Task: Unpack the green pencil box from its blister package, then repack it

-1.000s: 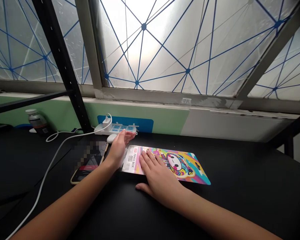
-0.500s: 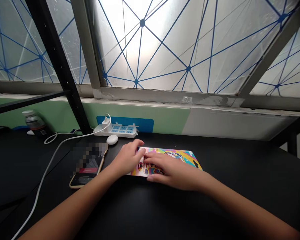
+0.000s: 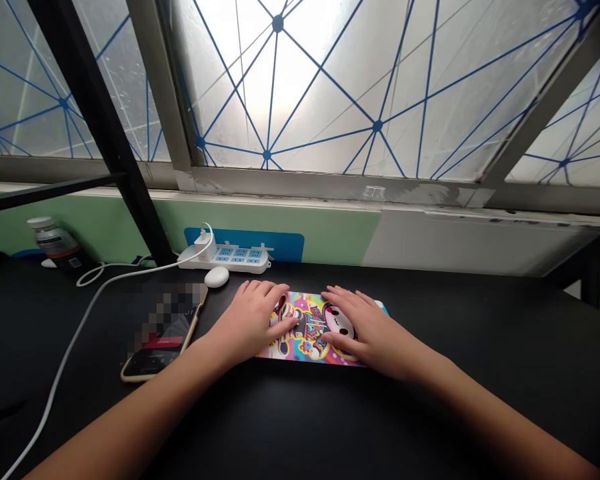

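Note:
A flat rectangular piece with a bright cartoon print (image 3: 313, 330) lies on the black desk; whether it is a case, box or board I cannot tell. Across its left end rests my left hand (image 3: 253, 320), fingers stretched out and thumb on the print. My right hand (image 3: 367, 330) lies over the right part, fingers spread toward the far edge and thumb near the printed white character face. Both palms face down, and the piece's two ends are partly hidden beneath them.
To the left lies a phone in a light case (image 3: 167, 340), beside a small white rounded case (image 3: 217, 277). Behind stands a white power strip (image 3: 240, 259) with a plugged charger (image 3: 205, 245); its white cable (image 3: 75, 340) runs left. A bottle (image 3: 55, 243) stands near the black post (image 3: 105, 127).
My right hand has slid right, away from my left, with its fingers spread. My left hand now lies flatter on the left end. More print shows between them, and the view has shifted slightly.

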Action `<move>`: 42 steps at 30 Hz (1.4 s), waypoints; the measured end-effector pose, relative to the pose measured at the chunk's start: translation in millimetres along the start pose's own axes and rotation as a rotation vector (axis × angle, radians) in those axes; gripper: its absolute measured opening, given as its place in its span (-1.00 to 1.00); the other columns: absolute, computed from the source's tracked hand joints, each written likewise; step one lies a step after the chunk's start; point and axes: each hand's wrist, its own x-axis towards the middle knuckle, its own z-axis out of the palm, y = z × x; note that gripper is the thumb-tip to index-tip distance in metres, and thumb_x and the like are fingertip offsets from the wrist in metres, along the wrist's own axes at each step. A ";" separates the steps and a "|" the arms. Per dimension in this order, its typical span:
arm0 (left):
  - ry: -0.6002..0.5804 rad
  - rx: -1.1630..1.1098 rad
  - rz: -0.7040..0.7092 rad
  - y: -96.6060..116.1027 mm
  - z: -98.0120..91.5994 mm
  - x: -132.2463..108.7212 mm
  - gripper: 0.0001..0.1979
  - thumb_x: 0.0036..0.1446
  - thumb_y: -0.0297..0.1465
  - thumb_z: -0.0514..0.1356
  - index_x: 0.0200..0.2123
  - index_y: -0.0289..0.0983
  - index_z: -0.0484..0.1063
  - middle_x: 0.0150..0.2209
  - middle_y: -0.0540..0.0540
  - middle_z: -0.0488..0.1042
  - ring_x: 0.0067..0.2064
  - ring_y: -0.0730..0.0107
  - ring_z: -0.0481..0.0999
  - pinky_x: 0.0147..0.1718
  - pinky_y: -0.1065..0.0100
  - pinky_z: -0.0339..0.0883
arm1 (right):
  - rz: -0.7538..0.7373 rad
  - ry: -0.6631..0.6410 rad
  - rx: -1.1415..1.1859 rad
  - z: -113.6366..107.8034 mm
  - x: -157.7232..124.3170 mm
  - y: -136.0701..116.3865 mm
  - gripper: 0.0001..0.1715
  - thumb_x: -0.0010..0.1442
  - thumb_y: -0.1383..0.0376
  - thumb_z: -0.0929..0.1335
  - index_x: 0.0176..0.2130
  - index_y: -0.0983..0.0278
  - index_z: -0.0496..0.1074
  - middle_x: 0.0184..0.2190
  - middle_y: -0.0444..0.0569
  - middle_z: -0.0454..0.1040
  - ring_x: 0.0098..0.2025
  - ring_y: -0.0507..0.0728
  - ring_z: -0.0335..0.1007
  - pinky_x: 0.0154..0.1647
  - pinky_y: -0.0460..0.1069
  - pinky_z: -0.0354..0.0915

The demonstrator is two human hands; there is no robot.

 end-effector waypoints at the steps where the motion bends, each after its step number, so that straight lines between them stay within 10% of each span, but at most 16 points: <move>1: 0.038 0.018 0.014 -0.4 1.5 0.1 -0.51 0.27 -0.08 0.19 0.14 -0.23 0.37 0.02 -0.22 0.48 0.04 -0.01 0.40 0.08 0.01 0.21 | 0.005 0.054 -0.022 0.8 0.8 2.2 -0.12 0.26 -0.19 0.28 0.33 0.27 0.18 0.33 0.22 0.25 0.34 0.37 0.15 0.35 0.36 0.00; 8: 0.318 0.188 0.186 13.9 -4.6 -1.3 -0.58 0.25 -0.15 0.26 0.08 -0.23 0.39 -0.09 -0.20 0.47 -0.03 0.04 0.40 0.17 -0.06 0.14 | -0.136 0.507 -0.188 -5.6 -0.4 3.8 -0.48 0.15 -0.03 0.47 -0.06 0.26 0.41 -0.18 0.11 0.50 -0.15 0.29 0.43 -0.11 0.16 0.32; 14: 0.302 0.193 0.222 32.0 -24.3 -7.9 -0.89 0.32 -0.31 0.20 -0.15 -0.21 0.37 -0.02 -0.18 0.52 -0.02 0.07 0.48 0.12 -0.03 0.24 | -0.258 0.656 -0.238 -8.4 -13.4 -16.7 -0.81 0.31 0.20 0.40 -0.17 0.22 0.32 -0.17 0.07 0.52 -0.15 0.22 0.45 -0.06 0.12 0.33; 20: 0.096 0.219 0.209 31.2 -13.2 -12.1 -0.89 0.28 -0.50 0.10 -0.21 -0.21 0.40 0.18 -0.26 0.44 0.11 -0.01 0.49 0.12 -0.09 0.28 | -0.334 0.519 -0.382 6.9 -15.6 -32.6 -0.81 0.34 0.42 0.24 -0.29 0.22 0.37 -0.05 0.10 0.54 -0.13 0.24 0.46 -0.10 0.13 0.36; 23: 0.008 0.150 0.223 29.3 -4.4 -10.6 -0.85 0.26 -0.29 0.21 -0.13 -0.20 0.43 0.17 -0.26 0.45 0.10 -0.08 0.49 0.07 -0.08 0.32 | -0.343 0.389 -0.431 17.7 -11.2 -30.9 -0.81 0.27 0.44 0.26 -0.30 0.25 0.43 -0.07 0.12 0.54 -0.13 0.30 0.43 -0.15 0.17 0.38; 35: -0.045 0.114 0.017 -5.4 2.7 -6.7 -0.29 0.20 0.09 0.17 0.25 -0.21 0.25 0.30 -0.38 0.28 0.31 -0.22 0.23 0.21 -0.20 0.04 | -0.425 0.216 -0.237 13.3 -6.1 -23.2 -0.89 0.25 0.38 0.33 -0.24 0.25 0.48 -0.02 0.12 0.49 -0.05 0.27 0.37 -0.03 0.20 0.35; 42: -0.043 0.082 -0.030 -3.9 5.8 -7.2 -0.30 0.09 0.05 0.28 0.20 -0.18 0.32 0.12 -0.29 0.43 0.15 -0.15 0.36 0.12 -0.08 0.17 | -0.315 0.184 -0.002 5.8 -6.4 -15.2 -0.88 0.29 0.21 0.37 -0.25 0.21 0.42 -0.07 0.04 0.51 -0.05 0.20 0.41 -0.01 0.12 0.34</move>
